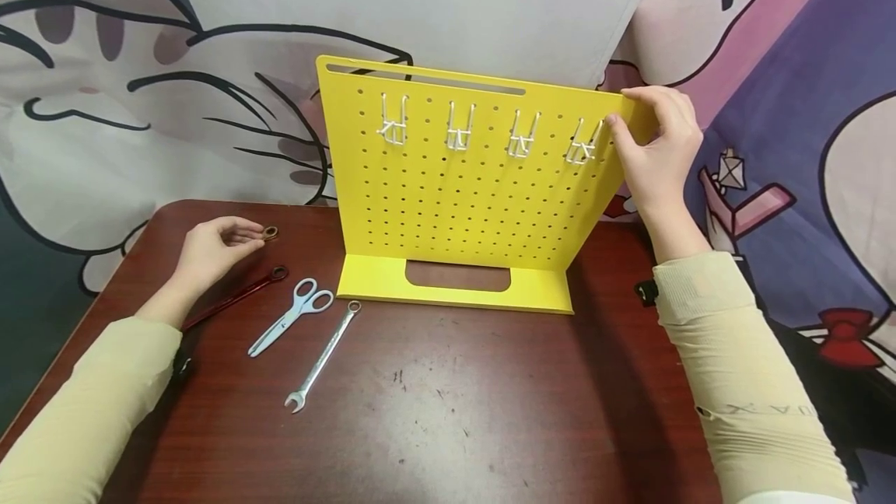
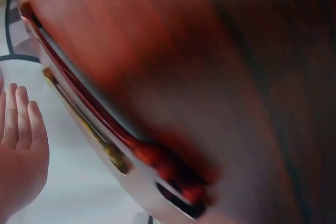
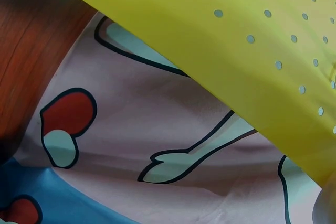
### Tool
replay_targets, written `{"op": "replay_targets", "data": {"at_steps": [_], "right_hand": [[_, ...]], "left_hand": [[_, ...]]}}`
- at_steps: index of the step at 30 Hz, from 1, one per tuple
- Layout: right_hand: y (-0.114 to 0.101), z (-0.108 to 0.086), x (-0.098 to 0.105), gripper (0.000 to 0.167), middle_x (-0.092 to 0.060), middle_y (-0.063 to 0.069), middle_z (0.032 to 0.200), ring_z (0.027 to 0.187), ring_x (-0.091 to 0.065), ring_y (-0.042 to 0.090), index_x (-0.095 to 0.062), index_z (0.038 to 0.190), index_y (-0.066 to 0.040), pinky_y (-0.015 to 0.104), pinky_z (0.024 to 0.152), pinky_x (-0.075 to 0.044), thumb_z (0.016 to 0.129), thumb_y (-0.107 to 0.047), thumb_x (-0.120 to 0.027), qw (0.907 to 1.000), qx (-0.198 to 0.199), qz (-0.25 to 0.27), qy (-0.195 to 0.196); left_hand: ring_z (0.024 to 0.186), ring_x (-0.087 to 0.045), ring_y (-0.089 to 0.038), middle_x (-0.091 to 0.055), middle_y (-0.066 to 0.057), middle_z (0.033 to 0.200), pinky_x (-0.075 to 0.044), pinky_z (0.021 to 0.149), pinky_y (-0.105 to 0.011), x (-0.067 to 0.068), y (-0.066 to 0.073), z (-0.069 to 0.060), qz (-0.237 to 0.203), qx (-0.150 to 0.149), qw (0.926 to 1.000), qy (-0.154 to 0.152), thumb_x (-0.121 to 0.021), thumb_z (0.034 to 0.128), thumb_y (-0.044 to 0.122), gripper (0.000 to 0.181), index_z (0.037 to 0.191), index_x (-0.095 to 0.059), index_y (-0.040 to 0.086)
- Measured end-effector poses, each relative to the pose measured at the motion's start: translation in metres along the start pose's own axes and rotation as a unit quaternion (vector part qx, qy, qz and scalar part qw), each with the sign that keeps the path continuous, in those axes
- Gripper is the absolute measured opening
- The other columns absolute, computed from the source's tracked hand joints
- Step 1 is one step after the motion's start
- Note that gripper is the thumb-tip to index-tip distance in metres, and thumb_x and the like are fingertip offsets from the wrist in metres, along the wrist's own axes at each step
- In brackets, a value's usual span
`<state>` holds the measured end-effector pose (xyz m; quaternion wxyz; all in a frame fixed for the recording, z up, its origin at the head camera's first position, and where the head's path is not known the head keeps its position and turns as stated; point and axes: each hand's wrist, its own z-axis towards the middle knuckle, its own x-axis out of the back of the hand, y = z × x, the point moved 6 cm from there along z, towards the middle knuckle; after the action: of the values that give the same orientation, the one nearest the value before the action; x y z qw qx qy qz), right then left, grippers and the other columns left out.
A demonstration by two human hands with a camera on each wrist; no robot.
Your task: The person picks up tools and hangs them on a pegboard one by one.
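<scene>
my left hand (image 1: 211, 255) looks loose, empty (wrist view blurry). gold wrench (image 2: 80, 112) on table (image 1: 448, 426), ring end just right of it, roughly parallel to red wrench (image 1: 238, 297). right hand (image 1: 661, 148) grips board (image 1: 467, 183).

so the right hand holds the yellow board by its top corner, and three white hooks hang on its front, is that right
Not quite: four white hooks hang on its front, as the head view shows. The right hand does hold the yellow board by its top corner.
</scene>
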<state>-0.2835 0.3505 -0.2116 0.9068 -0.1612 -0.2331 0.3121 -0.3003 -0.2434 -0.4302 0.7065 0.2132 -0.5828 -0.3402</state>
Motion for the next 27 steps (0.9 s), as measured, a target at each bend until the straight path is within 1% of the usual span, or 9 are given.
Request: {"op": "replay_targets", "data": {"at_steps": [4, 7, 10, 13, 16, 22, 24, 27], "right_hand": [[0.000, 0.000, 0.000, 0.032, -0.076, 0.021, 0.117, 0.110, -0.060, 0.010, -0.077, 0.118, 0.002, 0.021, 0.100, -0.043, 0.093, -0.017, -0.080, 1.0000, 0.001, 0.002, 0.002], [0.000, -0.001, 0.000, 0.031, -0.076, 0.020, 0.117, 0.110, -0.059, 0.008, -0.078, 0.118, 0.000, 0.021, 0.100, -0.043, 0.093, -0.018, -0.080, 1.0000, -0.003, -0.001, -0.001], [0.000, -0.001, 0.000, 0.031, -0.076, 0.020, 0.117, 0.110, -0.058, 0.005, -0.078, 0.119, -0.001, 0.021, 0.101, -0.043, 0.094, -0.019, -0.080, 1.0000, -0.005, -0.003, -0.003], [0.000, 0.000, 0.000, 0.031, -0.076, 0.020, 0.118, 0.111, -0.060, 0.010, -0.078, 0.119, 0.000, 0.021, 0.101, -0.043, 0.094, -0.019, -0.079, 1.0000, -0.004, -0.005, -0.003], [-0.001, 0.000, -0.001, 0.032, -0.076, 0.020, 0.118, 0.112, -0.061, 0.014, -0.078, 0.119, 0.000, 0.021, 0.101, -0.043, 0.094, -0.019, -0.079, 1.0000, -0.005, -0.006, -0.003], [-0.001, -0.001, -0.001, 0.032, -0.076, 0.021, 0.117, 0.113, -0.061, 0.016, -0.078, 0.119, 0.000, 0.022, 0.102, -0.043, 0.093, -0.018, -0.079, 1.0000, -0.005, -0.006, -0.003], [0.000, -0.001, 0.000, 0.032, -0.076, 0.020, 0.117, 0.112, -0.061, 0.014, -0.078, 0.119, 0.000, 0.022, 0.101, -0.043, 0.093, -0.018, -0.079, 1.0000, -0.005, -0.006, -0.003], [0.000, -0.001, 0.000, 0.032, -0.076, 0.020, 0.117, 0.112, -0.061, 0.014, -0.078, 0.119, 0.000, 0.022, 0.101, -0.043, 0.093, -0.018, -0.079, 1.0000, -0.006, -0.006, -0.002]], "left_hand": [[0.074, -0.051, 0.029, -0.076, -0.033, 0.109, -0.043, 0.068, 0.002, 0.002, -0.011, -0.002, 0.019, 0.015, 0.9996, -0.017, -0.078, 0.0951, 0.006, 0.027, 0.118, -0.074, -0.008], [0.074, -0.050, 0.027, -0.076, -0.032, 0.110, -0.041, 0.067, 0.002, 0.004, -0.019, -0.003, 0.038, 0.027, 0.9985, -0.030, -0.078, 0.0959, 0.007, 0.028, 0.119, -0.073, -0.008], [0.074, -0.048, 0.027, -0.076, -0.032, 0.111, -0.040, 0.066, 0.001, 0.007, -0.026, -0.003, 0.055, 0.036, 0.9972, -0.037, -0.078, 0.0964, 0.008, 0.028, 0.119, -0.073, -0.008], [0.073, -0.047, 0.026, -0.076, -0.033, 0.111, -0.039, 0.065, 0.000, 0.009, -0.031, -0.002, 0.063, 0.042, 0.9962, -0.044, -0.077, 0.0964, 0.007, 0.028, 0.118, -0.073, -0.009], [0.072, -0.046, 0.025, -0.075, -0.033, 0.110, -0.039, 0.065, -0.001, 0.010, -0.035, -0.002, 0.072, 0.044, 0.9949, -0.054, -0.078, 0.0955, 0.008, 0.028, 0.117, -0.072, -0.009], [0.074, -0.050, 0.019, -0.076, -0.031, 0.106, -0.037, 0.066, -0.003, 0.011, -0.040, -0.001, 0.092, 0.036, 0.9930, -0.065, -0.081, 0.0931, 0.009, 0.030, 0.116, -0.073, -0.009], [0.073, -0.050, 0.018, -0.076, -0.031, 0.104, -0.037, 0.066, -0.004, 0.011, -0.041, -0.001, 0.094, 0.035, 0.9927, -0.067, -0.081, 0.0930, 0.009, 0.029, 0.115, -0.073, -0.009], [0.071, -0.050, 0.018, -0.076, -0.029, 0.101, -0.037, 0.066, -0.006, 0.010, -0.042, -0.001, 0.099, 0.034, 0.9920, -0.070, -0.080, 0.0930, 0.009, 0.028, 0.113, -0.074, -0.009]]}}
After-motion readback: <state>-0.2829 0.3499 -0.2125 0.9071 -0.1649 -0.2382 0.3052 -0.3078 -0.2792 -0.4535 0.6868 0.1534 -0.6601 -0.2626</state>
